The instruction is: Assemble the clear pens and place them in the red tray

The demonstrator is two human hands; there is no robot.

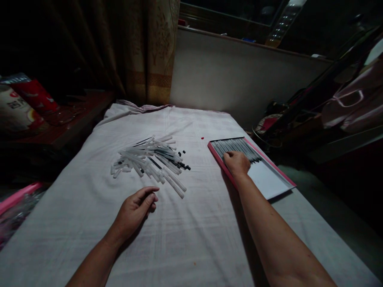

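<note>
A pile of clear plastic pen barrels (140,157) lies on the white cloth, mixed with dark refills and small black caps (182,164). Just in front of that pile, my left hand (139,209) hovers or rests, its index finger stretched out and a gap above the thumb; nothing shows in it. On the right is a shallow box (266,181) with pink-red sides and a white bottom. Pens (233,146) with dark ends lie side by side across its far half. My right hand (237,162) is over the near end of this row, fingers curled closed, hiding whatever they grip.
The cloth-covered surface (167,239) carries a small red piece (202,138) beyond the box. To the left, a dark red table (80,119) holds a printed container (18,111). A pink-rimmed basin (20,195) is below. A curtain (146,52) and wall stand behind.
</note>
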